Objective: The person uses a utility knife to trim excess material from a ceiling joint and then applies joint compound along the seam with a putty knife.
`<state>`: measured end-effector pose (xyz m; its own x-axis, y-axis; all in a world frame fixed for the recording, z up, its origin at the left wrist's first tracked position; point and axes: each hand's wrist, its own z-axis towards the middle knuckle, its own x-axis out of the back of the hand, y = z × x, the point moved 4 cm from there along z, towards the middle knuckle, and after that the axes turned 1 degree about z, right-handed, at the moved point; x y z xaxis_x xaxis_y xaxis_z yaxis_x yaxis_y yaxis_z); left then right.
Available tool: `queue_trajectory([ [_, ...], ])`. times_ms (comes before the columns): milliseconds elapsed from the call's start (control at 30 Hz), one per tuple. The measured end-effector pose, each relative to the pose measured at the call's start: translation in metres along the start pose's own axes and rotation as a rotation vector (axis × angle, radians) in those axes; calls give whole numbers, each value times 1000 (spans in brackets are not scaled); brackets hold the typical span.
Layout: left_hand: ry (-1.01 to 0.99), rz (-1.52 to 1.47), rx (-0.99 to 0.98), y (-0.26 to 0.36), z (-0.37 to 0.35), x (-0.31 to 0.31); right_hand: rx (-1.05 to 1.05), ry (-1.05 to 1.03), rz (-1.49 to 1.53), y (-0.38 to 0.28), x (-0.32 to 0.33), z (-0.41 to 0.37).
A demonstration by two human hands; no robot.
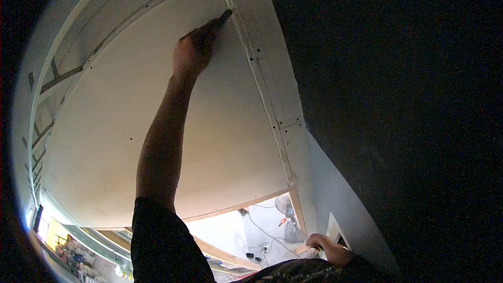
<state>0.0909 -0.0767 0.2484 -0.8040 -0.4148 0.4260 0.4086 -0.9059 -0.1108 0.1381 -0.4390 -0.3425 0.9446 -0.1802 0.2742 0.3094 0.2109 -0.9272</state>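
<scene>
My left hand (195, 50), at the end of a raised arm, is closed around a slim dark hand tool (225, 17). Its tip meets or lies very near a whitish seam (242, 34) that runs along the edge of a large pale board (157, 126). What kind of tool it is cannot be made out in the shadow. Low on the right, close to my body, my right hand (331, 249) has curled fingers. Something small with a yellow part shows at them, mostly hidden.
Dark screw heads dot the board along the seam. Metal framing (63, 79) shows on the left. Below the board, a wood-edged opening (298, 209) reveals a round fan (283, 204), cables and a grey bag (294, 232). Cluttered items (78, 257) sit at lower left.
</scene>
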Motion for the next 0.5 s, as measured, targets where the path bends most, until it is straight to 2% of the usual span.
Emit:
queue_trajectory([
  [67,172,26,-300,4,-1,-2,9,11,6,12,0,0],
  [200,146,63,-328,16,-8,-6,15,-51,15,43,0,6],
  [267,56,158,-217,14,-11,-12,56,-24,17,41,0,7],
  [333,62,134,-229,13,-14,-12,99,6,17,46,-3,7],
  [400,71,107,-249,12,-19,-16,52,61,63,57,-4,9],
  [500,-12,171,-294,5,-37,-21,95,54,34,39,4,15],
])
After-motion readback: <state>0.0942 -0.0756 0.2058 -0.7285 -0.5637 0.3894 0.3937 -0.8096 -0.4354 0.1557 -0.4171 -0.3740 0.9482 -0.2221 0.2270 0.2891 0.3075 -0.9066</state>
